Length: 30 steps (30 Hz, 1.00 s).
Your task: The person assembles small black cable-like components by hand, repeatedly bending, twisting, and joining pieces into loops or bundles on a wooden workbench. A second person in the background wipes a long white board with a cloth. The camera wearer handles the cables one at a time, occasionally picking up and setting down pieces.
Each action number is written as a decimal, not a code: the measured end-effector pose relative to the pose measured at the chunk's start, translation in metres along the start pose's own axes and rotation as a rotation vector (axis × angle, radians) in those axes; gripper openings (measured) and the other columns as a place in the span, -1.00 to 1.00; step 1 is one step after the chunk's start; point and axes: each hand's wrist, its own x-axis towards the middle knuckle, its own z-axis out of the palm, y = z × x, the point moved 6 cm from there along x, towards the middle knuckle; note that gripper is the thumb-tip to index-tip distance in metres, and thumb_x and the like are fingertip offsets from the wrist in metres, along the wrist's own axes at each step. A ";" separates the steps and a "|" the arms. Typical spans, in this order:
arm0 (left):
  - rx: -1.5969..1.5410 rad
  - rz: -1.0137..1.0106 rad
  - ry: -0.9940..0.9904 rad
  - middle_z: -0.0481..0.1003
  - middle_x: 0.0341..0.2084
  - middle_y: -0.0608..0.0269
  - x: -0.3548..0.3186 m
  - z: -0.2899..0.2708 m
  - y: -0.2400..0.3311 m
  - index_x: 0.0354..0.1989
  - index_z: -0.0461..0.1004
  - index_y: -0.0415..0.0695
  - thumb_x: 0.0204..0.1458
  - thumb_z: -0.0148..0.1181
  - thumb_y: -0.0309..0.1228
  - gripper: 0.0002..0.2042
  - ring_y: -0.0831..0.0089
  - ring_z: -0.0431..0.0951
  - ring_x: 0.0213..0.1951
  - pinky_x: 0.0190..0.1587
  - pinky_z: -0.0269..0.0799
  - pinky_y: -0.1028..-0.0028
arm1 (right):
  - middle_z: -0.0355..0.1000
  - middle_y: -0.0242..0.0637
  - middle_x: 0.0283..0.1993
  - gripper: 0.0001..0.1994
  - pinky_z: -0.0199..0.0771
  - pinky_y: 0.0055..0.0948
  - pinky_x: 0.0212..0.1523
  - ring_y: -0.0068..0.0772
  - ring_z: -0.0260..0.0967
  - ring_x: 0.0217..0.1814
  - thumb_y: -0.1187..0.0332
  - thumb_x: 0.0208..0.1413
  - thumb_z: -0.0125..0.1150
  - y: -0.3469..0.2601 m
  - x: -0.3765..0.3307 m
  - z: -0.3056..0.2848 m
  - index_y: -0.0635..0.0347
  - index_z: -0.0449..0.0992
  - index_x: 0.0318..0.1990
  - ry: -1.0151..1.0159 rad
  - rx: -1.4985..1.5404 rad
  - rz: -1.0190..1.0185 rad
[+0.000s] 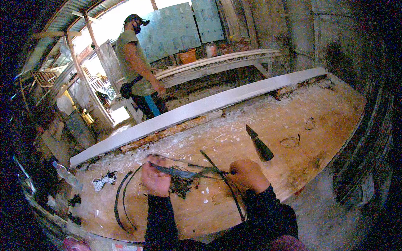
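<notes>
Grey blade (176,170): knife-like and blurred, lying across the gap between my hands, just above the wooden bench top (289,169).
Right hand (247,173): clenched, its fingers wrapped around what I take to be the blade's handle; the blade extends leftward from this fist.
Left hand (155,178): fingers curled near the blade's other end, beside a thin dark strip (180,160); blur hides whether I grip either one, so I cannot tell.
Cut risk: my left fingers are close to the blade; a sudden slip from the right, or the strip giving way, could drive the edge into them.
Snag risk: the long black strip (210,162) crosses just left of my right fist and could catch the blade if I swing low.
Black cord tangle (182,188): on the bench, between my forearms.
Curved black strips (119,201): left of my left forearm.
Dark conical sheath (260,144): beyond my right hand, apart from it.
</notes>
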 end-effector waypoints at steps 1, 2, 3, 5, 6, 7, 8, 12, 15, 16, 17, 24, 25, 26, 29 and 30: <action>-0.017 0.044 -0.004 0.28 -0.55 0.40 0.004 -0.003 0.010 -0.41 0.26 -0.06 0.04 -0.10 -0.34 -0.91 0.59 0.27 -0.51 -0.63 0.24 0.66 | 0.43 -0.14 -0.48 -0.69 0.37 -0.25 -0.38 -0.08 0.39 -0.39 0.07 -0.22 0.19 0.003 -0.003 -0.004 0.14 0.51 -0.49 0.004 -0.013 0.000; -0.033 0.089 -0.009 0.29 -0.54 0.41 0.008 -0.007 0.023 -0.41 0.26 -0.05 0.05 -0.09 -0.33 -0.90 0.59 0.27 -0.51 -0.63 0.24 0.66 | 0.43 -0.14 -0.48 -0.69 0.37 -0.26 -0.38 -0.08 0.39 -0.40 0.06 -0.22 0.19 0.007 -0.005 -0.010 0.13 0.51 -0.49 0.009 -0.026 -0.002; -0.049 0.134 -0.013 0.30 -0.53 0.41 0.011 -0.010 0.035 -0.41 0.27 -0.05 0.05 -0.09 -0.32 -0.89 0.59 0.27 -0.51 -0.64 0.24 0.65 | 0.43 -0.13 -0.48 -0.69 0.37 -0.26 -0.39 -0.07 0.39 -0.40 0.06 -0.23 0.20 0.011 -0.007 -0.015 0.13 0.51 -0.49 -0.002 -0.024 0.005; -0.094 0.165 0.006 0.32 -0.52 0.41 0.018 -0.020 0.048 -0.40 0.27 -0.05 0.06 -0.08 -0.30 -0.89 0.58 0.28 -0.51 -0.65 0.23 0.65 | 0.43 -0.13 -0.49 -0.69 0.38 -0.26 -0.40 -0.06 0.39 -0.42 0.06 -0.24 0.21 0.021 -0.012 -0.026 0.13 0.51 -0.50 -0.026 -0.019 0.022; -0.164 0.176 0.064 0.33 -0.51 0.41 0.019 -0.028 0.052 -0.39 0.28 -0.05 0.06 -0.07 -0.30 -0.88 0.57 0.28 -0.51 -0.66 0.23 0.66 | 0.43 -0.13 -0.53 -0.72 0.37 -0.29 -0.43 -0.11 0.40 -0.46 0.12 -0.25 0.23 0.028 -0.018 -0.035 0.16 0.51 -0.52 0.012 0.008 0.068; -0.140 0.171 0.000 0.34 -0.50 0.40 0.020 -0.028 0.054 -0.38 0.28 -0.06 0.06 -0.06 -0.31 -0.89 0.57 0.29 -0.51 -0.66 0.23 0.66 | 0.43 -0.14 -0.54 -0.73 0.37 -0.29 -0.44 -0.14 0.40 -0.47 0.15 -0.25 0.23 0.033 -0.021 -0.040 0.18 0.50 -0.52 0.014 0.053 0.089; -0.163 0.163 -0.017 0.35 -0.49 0.40 0.020 -0.030 0.056 -0.38 0.29 -0.06 0.06 -0.06 -0.31 -0.89 0.57 0.29 -0.51 -0.67 0.22 0.67 | 0.43 -0.15 -0.54 -0.75 0.37 -0.30 -0.45 -0.17 0.40 -0.48 0.18 -0.25 0.22 0.038 -0.024 -0.046 0.19 0.50 -0.52 0.016 0.098 0.110; -0.205 0.115 -0.010 0.35 -0.50 0.40 0.021 -0.038 0.051 -0.35 0.32 -0.09 0.06 -0.04 -0.34 -0.90 0.60 0.28 -0.54 -0.68 0.19 0.70 | 0.43 -0.17 -0.55 -0.79 0.36 -0.34 -0.46 -0.25 0.40 -0.51 0.25 -0.24 0.20 0.052 -0.030 -0.053 0.22 0.49 -0.50 -0.061 0.172 0.211; -0.098 0.069 0.055 0.34 -0.51 0.42 0.020 -0.041 0.036 -0.34 0.33 -0.10 0.06 -0.04 -0.35 -0.89 0.63 0.26 -0.56 -0.69 0.18 0.70 | 0.44 -0.17 -0.53 -0.78 0.36 -0.34 -0.45 -0.23 0.41 -0.51 0.23 -0.21 0.18 0.045 -0.025 -0.049 0.21 0.50 -0.48 -0.051 0.158 0.113; -0.028 0.046 0.015 0.34 -0.52 0.41 0.021 -0.036 0.029 -0.33 0.33 -0.10 0.05 -0.03 -0.36 -0.90 0.65 0.25 -0.57 -0.71 0.15 0.71 | 0.44 -0.17 -0.53 -0.77 0.36 -0.34 -0.45 -0.23 0.41 -0.50 0.22 -0.19 0.17 0.040 -0.022 -0.046 0.20 0.50 -0.47 -0.026 0.134 0.044; 0.013 0.004 0.042 0.33 -0.52 0.41 0.020 -0.035 0.023 -0.33 0.33 -0.10 0.04 -0.03 -0.36 -0.90 0.64 0.25 -0.57 -0.72 0.15 0.71 | 0.44 -0.17 -0.52 -0.77 0.36 -0.34 -0.45 -0.22 0.41 -0.50 0.21 -0.18 0.16 0.034 -0.017 -0.040 0.20 0.50 -0.47 -0.027 0.153 -0.013; 0.373 -0.339 0.156 0.35 -0.57 0.41 -0.011 -0.023 -0.042 -0.31 0.33 -0.12 -0.06 0.10 -0.38 -0.83 0.68 0.32 -0.59 -0.73 0.16 0.72 | 0.46 -0.21 -0.44 -0.73 0.39 -0.39 -0.38 -0.22 0.42 -0.40 0.15 -0.10 0.15 0.014 0.002 -0.013 0.15 0.51 -0.36 0.067 0.185 -0.098; 0.503 -0.377 0.073 0.35 -0.59 0.42 -0.013 -0.016 -0.052 -0.31 0.33 -0.13 -0.07 0.12 -0.39 -0.83 0.68 0.32 -0.61 -0.72 0.17 0.72 | 0.46 -0.22 -0.44 -0.73 0.38 -0.40 -0.38 -0.24 0.42 -0.41 0.14 -0.09 0.16 0.013 0.002 -0.013 0.15 0.51 -0.35 0.074 0.193 -0.083; 0.633 -0.414 -0.011 0.36 -0.61 0.42 -0.015 -0.008 -0.060 -0.32 0.34 -0.13 -0.09 0.13 -0.40 -0.82 0.67 0.32 -0.63 -0.72 0.19 0.71 | 0.47 -0.23 -0.43 -0.73 0.38 -0.42 -0.38 -0.26 0.42 -0.41 0.14 -0.09 0.16 0.012 0.001 -0.013 0.14 0.51 -0.33 0.082 0.200 -0.069; 0.856 -0.484 -0.137 0.42 -0.64 0.41 -0.023 0.007 -0.080 -0.34 0.38 -0.15 -0.13 0.19 -0.47 -0.83 0.70 0.32 -0.69 -0.69 0.21 0.72 | 0.46 -0.25 -0.44 -0.74 0.37 -0.45 -0.37 -0.35 0.41 -0.41 0.17 -0.10 0.21 -0.005 0.000 -0.014 0.15 0.51 -0.33 0.001 0.548 -0.239; 0.878 -0.459 -0.201 0.42 -0.63 0.41 -0.025 0.014 -0.086 -0.35 0.38 -0.15 -0.14 0.20 -0.47 -0.83 0.71 0.32 -0.69 -0.69 0.21 0.72 | 0.45 -0.29 -0.46 -0.76 0.36 -0.48 -0.38 -0.42 0.39 -0.42 0.20 -0.10 0.22 -0.011 -0.001 -0.014 0.16 0.51 -0.34 -0.003 0.584 -0.297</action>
